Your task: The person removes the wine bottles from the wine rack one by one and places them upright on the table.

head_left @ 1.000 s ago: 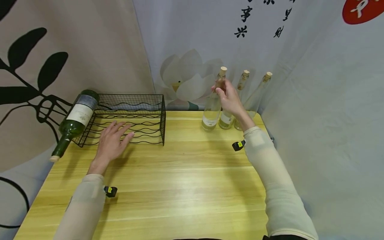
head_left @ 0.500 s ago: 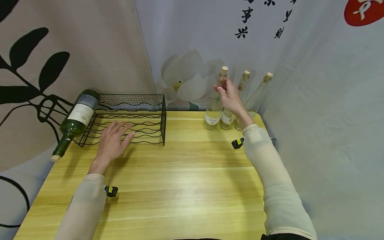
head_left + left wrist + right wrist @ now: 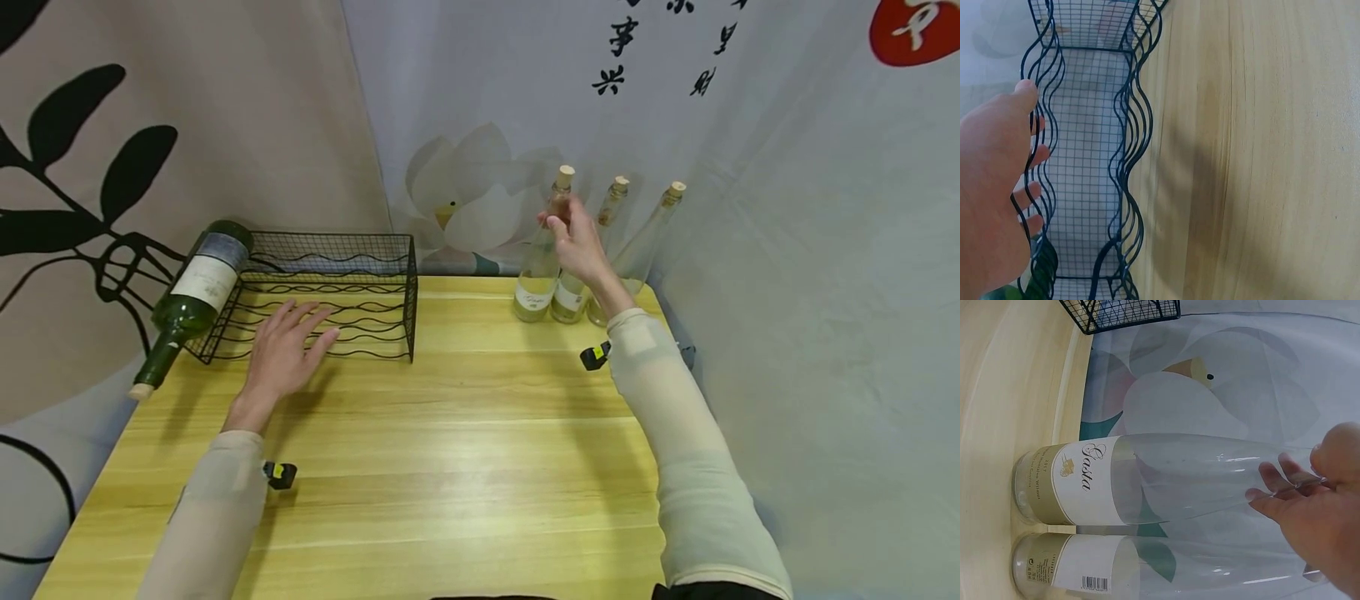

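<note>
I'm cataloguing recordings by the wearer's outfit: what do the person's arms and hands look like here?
The left hand and right hand are ungloved. Cream sleeves reach both wrists; black fabric shows past the right one's hem. At each wrist sits a small black device with a yellow mark.

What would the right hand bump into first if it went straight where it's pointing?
Past the clear bottle it holds, the right hand would probably meet the flower-printed cloth first. I can't tell how far back that is.
</note>
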Demonstrator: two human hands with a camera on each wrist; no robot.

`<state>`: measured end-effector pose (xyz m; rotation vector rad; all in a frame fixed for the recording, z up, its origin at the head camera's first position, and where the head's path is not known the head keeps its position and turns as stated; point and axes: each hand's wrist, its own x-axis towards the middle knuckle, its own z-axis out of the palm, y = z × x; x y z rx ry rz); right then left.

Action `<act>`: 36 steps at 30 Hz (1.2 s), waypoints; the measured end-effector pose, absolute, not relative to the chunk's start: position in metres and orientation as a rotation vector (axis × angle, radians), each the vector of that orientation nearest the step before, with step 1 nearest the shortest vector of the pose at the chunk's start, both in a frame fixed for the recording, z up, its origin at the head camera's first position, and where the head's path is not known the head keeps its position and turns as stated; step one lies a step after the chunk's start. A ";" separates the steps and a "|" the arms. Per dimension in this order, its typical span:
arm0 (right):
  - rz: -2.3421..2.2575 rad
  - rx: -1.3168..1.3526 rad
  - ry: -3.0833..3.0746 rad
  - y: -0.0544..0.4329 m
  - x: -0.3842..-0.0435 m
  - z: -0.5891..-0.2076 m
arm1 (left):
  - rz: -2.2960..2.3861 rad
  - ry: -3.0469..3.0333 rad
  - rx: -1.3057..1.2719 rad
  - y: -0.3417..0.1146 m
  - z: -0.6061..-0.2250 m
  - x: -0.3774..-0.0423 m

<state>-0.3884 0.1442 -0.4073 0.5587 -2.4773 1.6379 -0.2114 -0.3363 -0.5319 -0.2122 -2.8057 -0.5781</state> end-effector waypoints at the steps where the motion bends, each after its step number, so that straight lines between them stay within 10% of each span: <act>1: 1.636 0.555 -2.477 0.144 -0.389 -0.407 | -0.577 -2.805 -0.214 -0.336 -0.531 -0.212; 36: 1.694 0.494 -2.495 0.155 -0.392 -0.409 | -0.591 -2.805 -0.206 -0.337 -0.534 -0.213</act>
